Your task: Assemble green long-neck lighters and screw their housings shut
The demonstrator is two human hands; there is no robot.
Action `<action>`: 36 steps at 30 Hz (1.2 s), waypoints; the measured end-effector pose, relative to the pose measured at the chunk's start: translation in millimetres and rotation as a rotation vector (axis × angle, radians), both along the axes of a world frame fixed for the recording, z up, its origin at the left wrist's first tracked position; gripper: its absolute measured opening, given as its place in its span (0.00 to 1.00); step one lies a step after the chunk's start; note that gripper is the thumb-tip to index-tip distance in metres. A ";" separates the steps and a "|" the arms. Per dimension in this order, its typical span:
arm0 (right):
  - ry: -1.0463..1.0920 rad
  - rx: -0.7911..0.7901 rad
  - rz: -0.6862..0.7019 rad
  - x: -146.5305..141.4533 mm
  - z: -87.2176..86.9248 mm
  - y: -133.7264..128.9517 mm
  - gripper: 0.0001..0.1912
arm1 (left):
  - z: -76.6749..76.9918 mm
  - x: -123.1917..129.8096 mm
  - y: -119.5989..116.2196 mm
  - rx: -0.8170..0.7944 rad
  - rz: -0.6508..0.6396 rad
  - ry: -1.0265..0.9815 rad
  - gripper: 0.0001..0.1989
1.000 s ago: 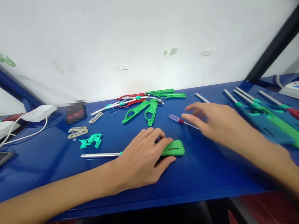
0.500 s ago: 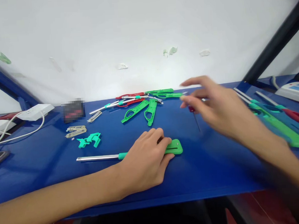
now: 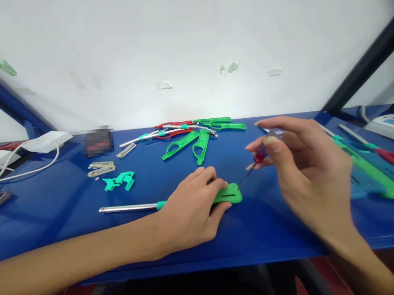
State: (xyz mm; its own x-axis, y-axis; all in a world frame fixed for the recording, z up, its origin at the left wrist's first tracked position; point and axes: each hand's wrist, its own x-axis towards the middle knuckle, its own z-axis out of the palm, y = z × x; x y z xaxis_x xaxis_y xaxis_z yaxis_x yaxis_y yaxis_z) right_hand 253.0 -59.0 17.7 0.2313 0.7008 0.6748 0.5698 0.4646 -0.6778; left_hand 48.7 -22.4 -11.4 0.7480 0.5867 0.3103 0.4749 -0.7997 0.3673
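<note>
My left hand is wrapped round a green long-neck lighter, pressing it flat on the blue table. The lighter's silver tube points left, and its handle end sticks out to the right of my fingers; the middle is hidden under the hand. Between the thumb and fingers of my right hand is a small screwdriver with a clear and red handle. Its shaft slants down to the left, and the tip meets or almost meets the small screw spot at the lighter's handle end.
Green handle shells, red shells and metal tubes lie at the back. Clear fuel tanks and teal plastic pieces are on the left. At the right lie more lighters. A white power strip and phone sit far left.
My right hand has come down and nearer with the screwdriver, bringing its tip to the lighter's handle end. The left hand keeps its hold on the lighter.
</note>
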 end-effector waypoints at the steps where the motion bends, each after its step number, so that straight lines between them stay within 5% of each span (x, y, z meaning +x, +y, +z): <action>1: -0.006 0.003 -0.005 -0.1 -1.1 0.1 0.10 | 0.2 -0.3 0.1 0.009 -0.005 0.002 0.13; 36: -0.109 0.147 0.047 -0.9 -9.3 3.5 0.16 | 1.3 1.9 1.1 0.029 -0.002 0.029 0.13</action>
